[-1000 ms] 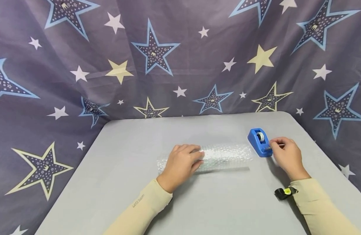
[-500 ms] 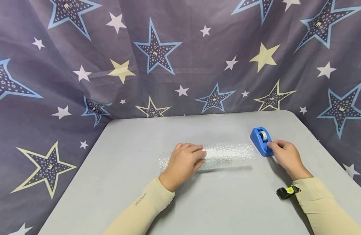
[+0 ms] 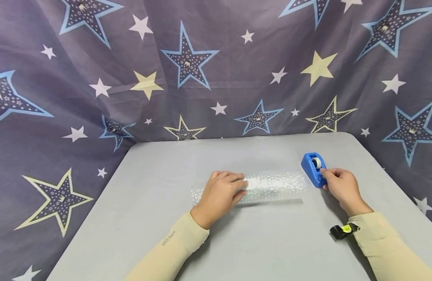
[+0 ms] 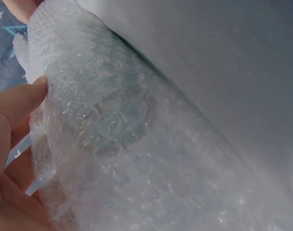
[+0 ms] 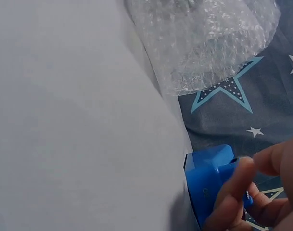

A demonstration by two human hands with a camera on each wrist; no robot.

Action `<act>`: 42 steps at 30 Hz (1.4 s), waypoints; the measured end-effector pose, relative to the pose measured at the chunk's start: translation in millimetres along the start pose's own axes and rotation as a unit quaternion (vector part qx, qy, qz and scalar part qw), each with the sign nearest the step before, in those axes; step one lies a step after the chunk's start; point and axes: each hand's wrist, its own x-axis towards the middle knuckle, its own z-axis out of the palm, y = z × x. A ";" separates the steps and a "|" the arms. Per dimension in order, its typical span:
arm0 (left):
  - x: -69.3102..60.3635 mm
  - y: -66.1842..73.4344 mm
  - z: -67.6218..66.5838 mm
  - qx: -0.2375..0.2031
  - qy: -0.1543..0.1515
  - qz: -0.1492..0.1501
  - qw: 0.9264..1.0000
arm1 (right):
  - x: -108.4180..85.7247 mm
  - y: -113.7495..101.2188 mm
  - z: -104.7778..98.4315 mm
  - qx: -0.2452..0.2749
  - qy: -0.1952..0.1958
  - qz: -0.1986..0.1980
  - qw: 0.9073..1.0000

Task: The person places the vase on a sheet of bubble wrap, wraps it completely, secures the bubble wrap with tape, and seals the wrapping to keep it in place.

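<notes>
Clear bubble wrap (image 3: pixel 272 186), rolled into a long bundle, lies across the middle of the table. My left hand (image 3: pixel 221 195) grips the roll from above, fingers curled over its far side. In the left wrist view the thumb presses the bubble wrap (image 4: pixel 108 110), and something greenish shows faintly inside. At the roll's right end stands a blue tape dispenser (image 3: pixel 310 171) with a small roll of tape (image 3: pixel 317 162). My right hand (image 3: pixel 342 189) pinches at the tape over the dispenser's front end; the strip between the fingertips is hard to make out. Fingers partly cover the dispenser (image 5: pixel 204 178) in the right wrist view.
The pale grey table (image 3: pixel 265 242) has rounded far corners. Behind it and at both sides hangs a dark curtain (image 3: pixel 230 70) printed with stars. A black wrist camera (image 3: pixel 342 231) sits at the right sleeve cuff.
My right hand has moved from just off the dispenser's front edge in over it, toward the tape roll. The left hand keeps its place on the bubble wrap. The head view has shifted slightly.
</notes>
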 end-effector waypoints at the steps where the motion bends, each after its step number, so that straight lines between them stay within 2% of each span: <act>1: 0.2 0.3 0.1 -0.002 -0.001 0.001 1.000 | -0.4 0.6 -0.1 0.005 -0.003 0.005 1.000; 12: 0.4 -0.5 1.6 0.007 -0.007 0.004 1.000 | 0.3 -1.6 4.6 0.033 0.002 0.011 0.999; 18: 0.7 -1.7 0.4 0.008 0.003 0.004 1.000 | 1.2 -5.6 7.7 0.040 0.001 0.019 0.999; 25: 1.3 1.4 -0.8 0.002 -0.013 0.005 1.000 | -2.7 -3.6 5.2 0.040 -0.005 0.029 0.999; 33: 0.5 1.4 -2.3 0.004 -0.014 0.004 1.000 | -2.4 -5.0 5.8 0.066 -0.018 0.028 0.997; 42: 0.5 1.2 -1.7 0.002 -0.013 0.005 1.000 | -5.6 -6.8 4.4 0.070 -0.027 0.017 0.997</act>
